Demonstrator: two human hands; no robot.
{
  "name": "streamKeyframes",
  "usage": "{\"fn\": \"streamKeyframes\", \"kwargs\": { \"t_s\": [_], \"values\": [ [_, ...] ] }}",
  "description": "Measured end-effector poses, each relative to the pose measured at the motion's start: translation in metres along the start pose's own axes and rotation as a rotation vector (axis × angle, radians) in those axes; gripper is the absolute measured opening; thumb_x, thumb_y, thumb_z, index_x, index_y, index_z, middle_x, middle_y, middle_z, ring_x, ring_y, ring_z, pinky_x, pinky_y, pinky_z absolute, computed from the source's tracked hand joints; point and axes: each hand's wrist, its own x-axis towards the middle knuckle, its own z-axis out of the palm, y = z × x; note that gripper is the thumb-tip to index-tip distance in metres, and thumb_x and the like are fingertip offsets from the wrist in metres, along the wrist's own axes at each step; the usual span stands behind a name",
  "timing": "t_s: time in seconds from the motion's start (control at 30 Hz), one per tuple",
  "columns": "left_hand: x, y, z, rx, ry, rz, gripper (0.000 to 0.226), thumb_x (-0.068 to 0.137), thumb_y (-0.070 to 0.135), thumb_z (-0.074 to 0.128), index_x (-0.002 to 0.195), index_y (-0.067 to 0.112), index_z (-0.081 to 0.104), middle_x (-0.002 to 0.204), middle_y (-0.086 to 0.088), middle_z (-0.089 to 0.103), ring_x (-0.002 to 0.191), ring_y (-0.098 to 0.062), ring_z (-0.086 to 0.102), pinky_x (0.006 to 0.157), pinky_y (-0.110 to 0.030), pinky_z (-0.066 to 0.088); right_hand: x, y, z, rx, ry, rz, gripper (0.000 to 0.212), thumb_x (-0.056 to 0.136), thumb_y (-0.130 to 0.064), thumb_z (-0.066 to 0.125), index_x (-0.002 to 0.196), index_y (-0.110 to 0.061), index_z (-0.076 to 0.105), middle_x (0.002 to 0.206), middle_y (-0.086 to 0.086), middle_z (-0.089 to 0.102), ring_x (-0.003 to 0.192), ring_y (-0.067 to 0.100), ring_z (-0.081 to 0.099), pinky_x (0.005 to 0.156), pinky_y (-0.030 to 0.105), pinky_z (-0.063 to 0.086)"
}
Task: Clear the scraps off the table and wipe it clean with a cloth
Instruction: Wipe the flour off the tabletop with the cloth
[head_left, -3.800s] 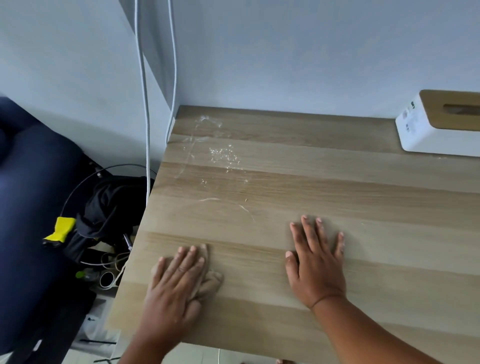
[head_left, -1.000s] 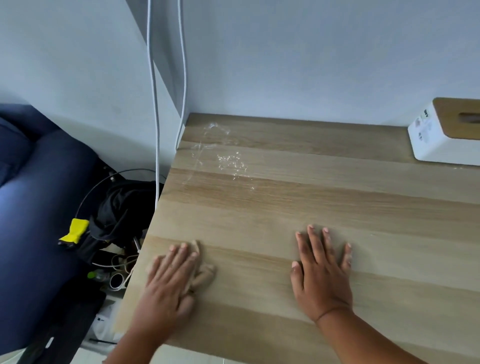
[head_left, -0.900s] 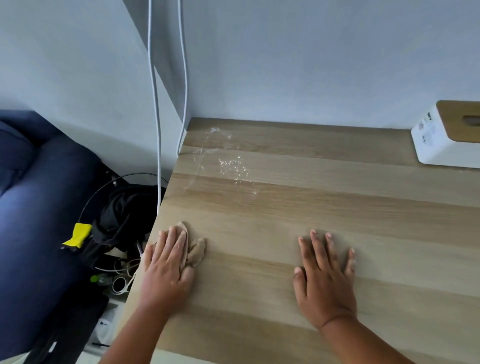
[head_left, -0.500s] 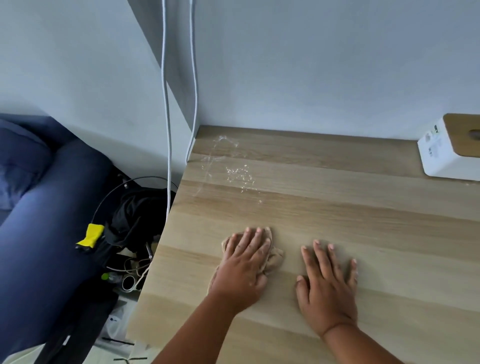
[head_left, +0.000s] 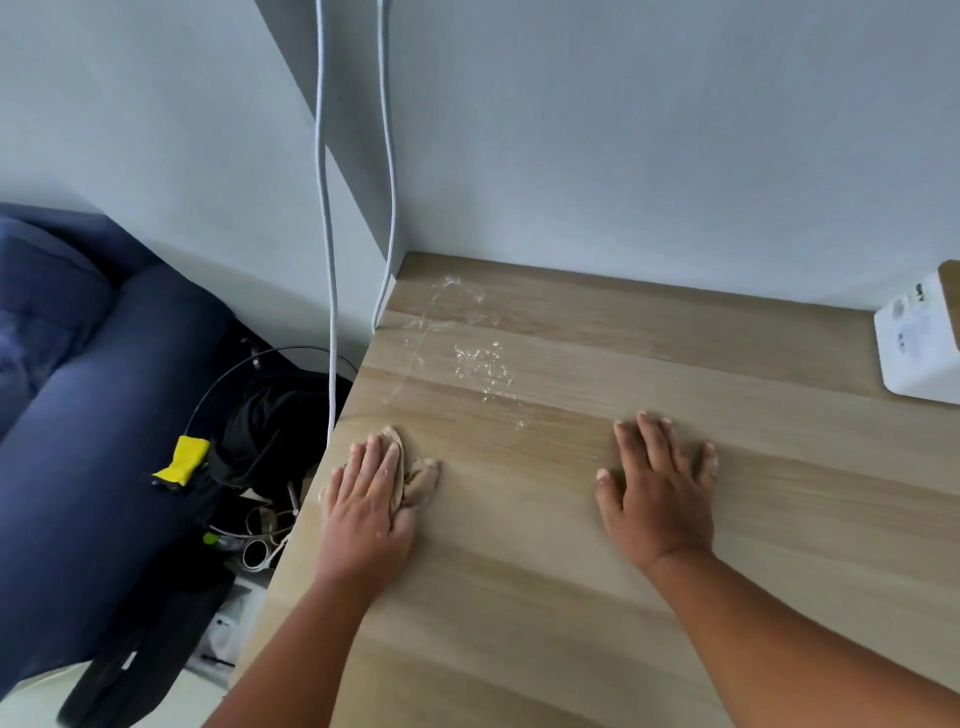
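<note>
My left hand (head_left: 370, 499) flat, fingers straight, pressing the beige cloth (head_left: 415, 478) at the tabletop (head_left: 519, 597) left edge, back from mid-table half a second ago, right hand (head_left: 657, 493) splayed flat, holding nothing, unmoved, white scraps (head_left: 478, 358) near the back corner, white tissue box (head_left: 919, 348) far right, contents hidden.

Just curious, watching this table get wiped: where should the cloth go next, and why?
Probably forward, toward the far left corner. The left hand presses the cloth flat near the table's left edge, while wet streaks and droplets glisten just beyond it, unwiped. The right hand rests flat, bracing.
</note>
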Motion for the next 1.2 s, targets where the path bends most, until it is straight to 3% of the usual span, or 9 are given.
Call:
{"fn": "streamKeyframes", "kwargs": {
  "t_s": [0.17,0.3,0.47,0.63,0.73,0.83,0.97,1.1,1.2],
  "values": [
    [0.067,0.015,-0.003,-0.005,0.015,-0.12,0.079,0.088,0.043,0.031,0.163,0.025,0.012,0.171,0.004,-0.004,0.156,-0.013,-0.012,0.128,-0.039,-0.006,0.013,0.001,0.006,-0.019,0.013,0.003,0.074,0.09,-0.056,0.03,0.157,-0.026,0.037,0.17,0.002,0.021,0.158,0.027,0.013,0.122,0.066,0.0],
    [0.106,0.034,0.002,0.024,0.014,-0.117,0.074,0.092,0.044,0.029,0.163,0.03,0.01,0.171,0.004,-0.004,0.157,-0.015,-0.011,0.128,-0.043,-0.004,0.014,0.003,0.01,-0.031,0.015,-0.008,0.074,0.091,-0.056,0.031,0.158,-0.025,0.035,0.171,0.002,0.018,0.158,0.028,0.01,0.122,0.068,0.0],
    [0.11,0.077,0.015,0.065,-0.039,0.14,0.074,0.089,0.044,0.027,0.161,0.031,0.013,0.169,0.007,-0.002,0.157,-0.017,-0.009,0.128,-0.042,-0.005,0.015,0.003,0.011,-0.039,0.032,-0.016,0.074,0.091,-0.055,0.035,0.157,-0.023,0.037,0.17,0.004,0.02,0.158,0.029,0.01,0.122,0.069,0.001],
    [0.061,0.103,0.031,0.061,-0.103,0.474,0.074,0.085,0.037,0.04,0.158,0.024,0.033,0.169,0.001,0.017,0.158,-0.022,0.007,0.126,-0.052,0.013,0.016,0.004,0.013,-0.042,0.041,-0.017,0.073,0.091,-0.054,0.035,0.156,-0.023,0.039,0.17,0.003,0.021,0.158,0.03,0.012,0.121,0.069,0.003],
    [0.028,0.081,0.031,-0.008,-0.089,0.53,0.073,0.084,0.029,0.05,0.155,0.021,0.04,0.167,-0.001,0.027,0.156,-0.024,0.017,0.123,-0.056,0.022,0.016,0.004,0.013,-0.039,0.033,-0.013,0.073,0.091,-0.055,0.036,0.157,-0.024,0.038,0.17,0.003,0.021,0.158,0.029,0.011,0.121,0.069,0.003],
    [0.014,0.047,0.02,-0.026,-0.059,0.453,0.075,0.082,0.029,0.047,0.156,0.021,0.038,0.167,0.0,0.026,0.157,-0.022,0.017,0.122,-0.058,0.021,0.016,0.004,0.013,-0.042,0.034,-0.018,0.072,0.091,-0.055,0.036,0.157,-0.024,0.038,0.17,0.003,0.021,0.158,0.029,0.011,0.122,0.068,0.001],
    [0.03,0.02,0.005,-0.015,-0.024,0.181,0.077,0.085,0.037,0.039,0.16,0.025,0.025,0.17,0.005,0.012,0.158,-0.013,0.001,0.126,-0.053,0.01,0.016,0.005,0.011,-0.036,0.025,-0.018,0.073,0.092,-0.056,0.034,0.158,-0.024,0.036,0.171,0.002,0.018,0.159,0.029,0.008,0.122,0.068,0.0],
    [0.068,0.031,0.005,-0.031,0.027,-0.046,0.078,0.085,0.039,0.032,0.162,0.031,0.017,0.17,0.01,0.002,0.156,-0.008,-0.011,0.128,-0.043,-0.003,0.016,0.004,0.012,-0.023,0.044,-0.016,0.072,0.091,-0.055,0.037,0.157,-0.024,0.037,0.17,0.003,0.019,0.158,0.029,0.009,0.122,0.067,-0.002],
    [0.093,0.055,0.012,-0.01,0.034,-0.062,0.076,0.087,0.04,0.031,0.161,0.031,0.019,0.17,0.007,0.002,0.156,-0.012,-0.01,0.127,-0.042,-0.006,0.015,0.005,0.013,-0.018,0.059,-0.019,0.072,0.091,-0.054,0.038,0.156,-0.024,0.038,0.17,0.004,0.02,0.158,0.029,0.01,0.122,0.068,-0.001]
  ]
}}
